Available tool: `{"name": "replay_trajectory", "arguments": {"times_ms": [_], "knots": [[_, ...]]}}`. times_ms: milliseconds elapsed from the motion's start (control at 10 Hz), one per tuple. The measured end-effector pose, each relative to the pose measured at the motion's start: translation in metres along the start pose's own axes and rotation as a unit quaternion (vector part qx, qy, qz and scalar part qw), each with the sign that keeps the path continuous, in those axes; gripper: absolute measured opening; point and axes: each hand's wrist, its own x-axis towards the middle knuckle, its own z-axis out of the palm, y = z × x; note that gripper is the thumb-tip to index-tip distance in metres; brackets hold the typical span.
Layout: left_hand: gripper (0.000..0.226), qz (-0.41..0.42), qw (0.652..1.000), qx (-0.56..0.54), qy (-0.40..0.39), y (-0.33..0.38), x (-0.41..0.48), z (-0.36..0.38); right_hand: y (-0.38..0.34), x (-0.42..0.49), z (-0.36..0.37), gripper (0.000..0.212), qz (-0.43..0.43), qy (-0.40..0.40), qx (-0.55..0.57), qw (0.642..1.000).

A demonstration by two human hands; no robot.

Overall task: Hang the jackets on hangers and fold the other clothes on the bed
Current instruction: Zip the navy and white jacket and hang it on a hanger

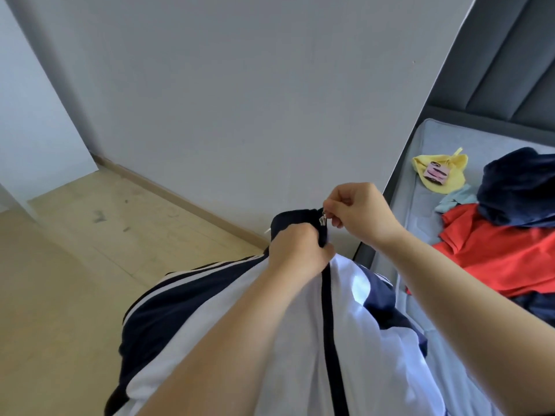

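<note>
Metal zipper pull (323, 220) pinched in my right hand (360, 211), at the top of the navy collar (288, 219). Left hand (297, 247) sits just nearer, fist closed round the jacket front under the collar. White-and-navy jacket (294, 340) hangs from both hands toward me. Its zip line (329, 310) runs near to far, straight up to the pull. Bed (426, 151) to the right: red garment (504, 253), navy garment (519, 187), yellow garment (441, 175), all unfolded. No hanger I can make out.
</note>
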Motion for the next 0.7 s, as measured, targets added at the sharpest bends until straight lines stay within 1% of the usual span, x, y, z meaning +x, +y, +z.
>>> {"name": "replay_trajectory", "arguments": {"times_ms": [100,200,300,400,500,600,700], "knots": [[0.04,0.027,0.997,-0.043,-0.051,-0.005,-0.006,0.01,0.009,0.008,0.002,0.018,-0.019,0.029,-0.088,0.996],[0.031,0.008,0.987,-0.134,-0.088,-0.006,-0.003,0.005,0.021,0.023,0.009,0.018,0.019,0.054,-0.067,0.996],[0.035,-0.003,0.985,-0.135,-0.104,-0.016,-0.004,0.002,0.038,0.029,0.024,0.027,0.102,-0.005,0.071,0.992],[0.045,0.003,0.992,-0.086,-0.094,-0.024,-0.01,0.003,0.074,0.027,0.04,0.031,0.249,-0.073,0.093,0.961],[0.044,0.012,0.995,-0.043,-0.086,-0.024,-0.014,0.005,0.119,0.009,0.049,0.038,0.298,-0.276,-0.213,0.889],[0.043,0.012,0.996,-0.026,-0.08,-0.022,-0.017,0.007,0.144,-0.008,0.059,0.043,0.323,-0.421,-0.219,0.819],[0.043,0.017,0.997,-0.007,-0.078,-0.019,-0.02,0.006,0.124,-0.011,0.068,0.031,0.295,-0.428,-0.21,0.828]]}}
